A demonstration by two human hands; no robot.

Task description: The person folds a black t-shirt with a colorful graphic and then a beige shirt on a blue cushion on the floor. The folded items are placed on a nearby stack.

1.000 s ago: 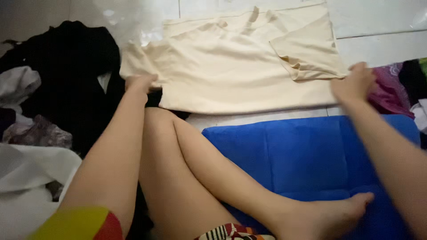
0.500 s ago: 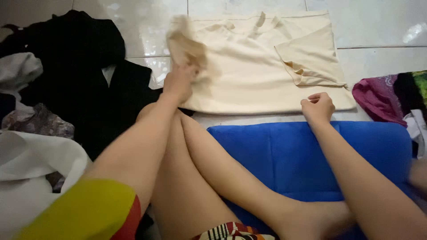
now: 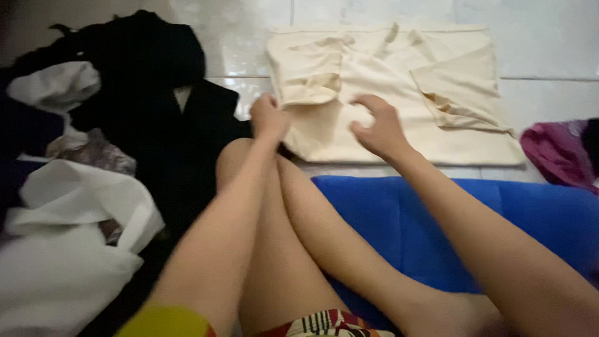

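Note:
A cream shirt lies flat on the white tiled floor, with both sleeves folded inward over its body. My left hand is curled at the shirt's lower left edge, just below the folded left sleeve, and seems to pinch the cloth there. Over the middle of the shirt's lower half, my right hand is spread with fingers apart and holds nothing. My bare legs stretch out below both hands.
A pile of black clothes with white and patterned pieces fills the left side. A blue towel lies under my legs. A magenta garment sits at the right edge. White floor tiles surround the shirt.
My left hand has laid the left sleeve over the shirt and dropped to its lower left edge. My right hand has moved from the shirt's right side to its middle and opened.

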